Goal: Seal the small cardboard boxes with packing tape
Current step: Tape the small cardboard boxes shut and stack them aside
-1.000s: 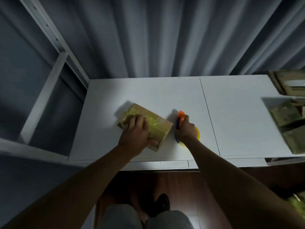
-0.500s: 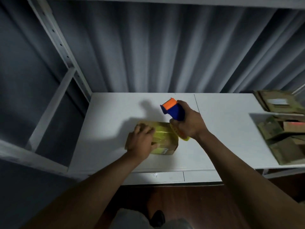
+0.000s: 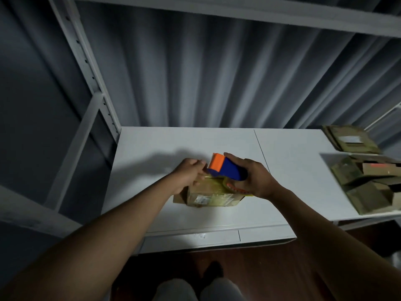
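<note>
From the head view, I see the small cardboard box (image 3: 211, 193) lying just below the centre of the white surface (image 3: 152, 153), already wrapped in glossy yellowish tape. A second ago my right hand (image 3: 257, 180) had the tape dispenser (image 3: 225, 169) down on the surface at the box's 3 o'clock side; now it is lifted over the box's top, orange head aimed toward 10 o'clock. My right grip is curled round the blue body. My left hand (image 3: 191, 175) has slid from flat on the lid to the box's far-left edge, fingers curled by the dispenser's head; whether they pinch the tape end I cannot tell. I judge another strip is starting. A pale label shows on the box's near face, unreadable. More cardboard boxes (image 3: 366, 181) lie piled at 3 o'clock.
</note>
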